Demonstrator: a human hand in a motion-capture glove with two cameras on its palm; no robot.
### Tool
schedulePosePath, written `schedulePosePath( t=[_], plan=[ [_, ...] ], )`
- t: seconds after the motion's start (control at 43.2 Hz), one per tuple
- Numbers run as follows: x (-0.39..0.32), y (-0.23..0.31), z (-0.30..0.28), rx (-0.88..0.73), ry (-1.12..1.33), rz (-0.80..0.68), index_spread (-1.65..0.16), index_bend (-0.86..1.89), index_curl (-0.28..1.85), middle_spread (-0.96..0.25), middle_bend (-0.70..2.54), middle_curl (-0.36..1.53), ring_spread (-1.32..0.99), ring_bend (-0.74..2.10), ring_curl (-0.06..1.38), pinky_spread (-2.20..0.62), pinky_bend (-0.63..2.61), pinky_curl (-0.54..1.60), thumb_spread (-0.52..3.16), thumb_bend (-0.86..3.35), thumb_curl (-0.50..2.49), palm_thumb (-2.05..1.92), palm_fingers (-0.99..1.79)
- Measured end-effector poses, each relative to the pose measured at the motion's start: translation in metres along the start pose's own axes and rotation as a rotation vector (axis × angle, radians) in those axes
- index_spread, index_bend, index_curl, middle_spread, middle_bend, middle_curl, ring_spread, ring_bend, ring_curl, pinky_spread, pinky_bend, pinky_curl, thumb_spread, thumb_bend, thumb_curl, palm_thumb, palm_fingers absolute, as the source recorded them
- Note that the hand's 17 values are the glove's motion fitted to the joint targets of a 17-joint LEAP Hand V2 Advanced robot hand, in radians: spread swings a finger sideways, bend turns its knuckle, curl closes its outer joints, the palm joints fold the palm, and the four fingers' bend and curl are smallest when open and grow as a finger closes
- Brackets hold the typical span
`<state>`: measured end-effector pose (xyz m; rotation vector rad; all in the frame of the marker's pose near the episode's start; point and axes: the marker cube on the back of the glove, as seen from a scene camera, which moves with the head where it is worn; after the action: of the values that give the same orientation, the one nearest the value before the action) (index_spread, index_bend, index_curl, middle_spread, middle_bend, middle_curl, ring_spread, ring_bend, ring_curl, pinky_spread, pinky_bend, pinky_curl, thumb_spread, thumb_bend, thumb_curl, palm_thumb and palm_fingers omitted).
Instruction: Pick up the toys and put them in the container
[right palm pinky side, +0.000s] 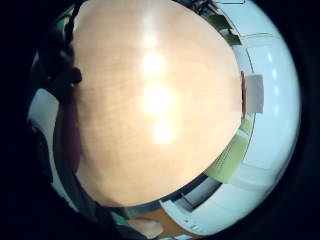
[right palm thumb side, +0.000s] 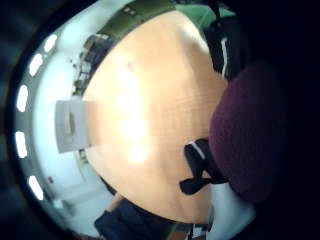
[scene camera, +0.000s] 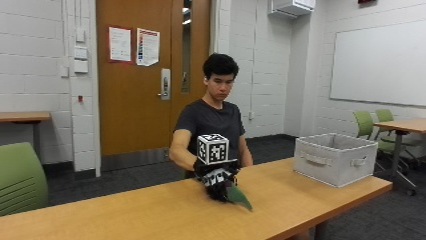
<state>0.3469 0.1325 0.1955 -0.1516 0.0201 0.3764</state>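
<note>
A person in a dark T-shirt sits behind a long wooden table (scene camera: 133, 212), the gloved right hand (scene camera: 216, 182) raised just above the tabletop near its middle. The hand's fingers point downward and curl around a toy (scene camera: 237, 196), a soft thing whose green, pointed end hangs out below the glove and reaches down toward the wood; whether that tip touches the table cannot be told. In the thumb side palm view, a dark maroon, fuzzy mass (right palm thumb side: 250, 132) fills the space next to the palm, with black glove straps lying against it, and a thin maroon edge shows in the little finger side palm view too. It appears to be part of the same held toy, though its full shape is hidden by the hand.

The container (scene camera: 335, 158), a light grey fabric box with a handle on each visible side, stands upright near the table's end on the person's left, well apart from the hand. Both palm views look out over bare tabletop, and the box shows small at the table's far edge (right palm pinky side: 254, 93) (right palm thumb side: 70, 125).

Behind the person are a wooden door (scene camera: 143, 75), a white block wall and a whiteboard (scene camera: 379, 62). Green chairs (scene camera: 20, 177) stand by other tables.
</note>
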Motion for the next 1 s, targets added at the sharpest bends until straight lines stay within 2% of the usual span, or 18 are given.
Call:
schedulePosePath(
  t=[0.139, 0.278, 0.394, 0.672, 0.857, 0.996],
  plan=[
    [-0.006, -0.001, 0.001, 0.05, 0.037, -0.017, -0.42, 0.38, 0.52, -0.12, 0.28, 0.37, -0.36, 1.08, 0.3, -0.36, 1.04, 0.33, 1.18, 0.2, 0.31, 0.44, 0.88],
    [-0.007, -0.009, -0.006, 0.056, 0.003, -0.022, -0.43, 0.33, 0.57, -0.25, 0.49, 0.45, -0.39, 1.14, 0.35, -0.43, 0.95, 0.32, 0.97, 0.25, 0.43, 0.62, 1.11],
    [-0.011, -0.011, -0.031, 0.081, -0.017, -0.023, -0.44, 0.32, 0.63, -0.31, 0.56, 0.5, -0.41, 1.15, 0.38, -0.45, 0.93, 0.34, 0.85, 0.24, 0.49, 0.66, 1.11],
    [-0.031, -0.024, -0.148, 0.217, -0.061, -0.013, -0.48, 0.32, 0.77, -0.4, 0.65, 0.57, -0.42, 1.16, 0.41, -0.46, 0.92, 0.37, 0.64, 0.22, 0.6, 0.69, 1.11],
    [-0.113, -0.019, -0.247, 0.322, -0.068, -0.102, -0.5, 0.33, 0.88, -0.42, 0.68, 0.61, -0.42, 1.17, 0.43, -0.46, 0.92, 0.38, 0.55, 0.2, 0.67, 0.69, 1.11],
    [-0.182, -0.019, -0.288, 0.38, -0.065, -0.191, -0.51, 0.32, 0.96, -0.43, 0.69, 0.63, -0.42, 1.17, 0.44, -0.46, 0.92, 0.39, 0.5, 0.19, 0.72, 0.69, 1.1]
  ],
)
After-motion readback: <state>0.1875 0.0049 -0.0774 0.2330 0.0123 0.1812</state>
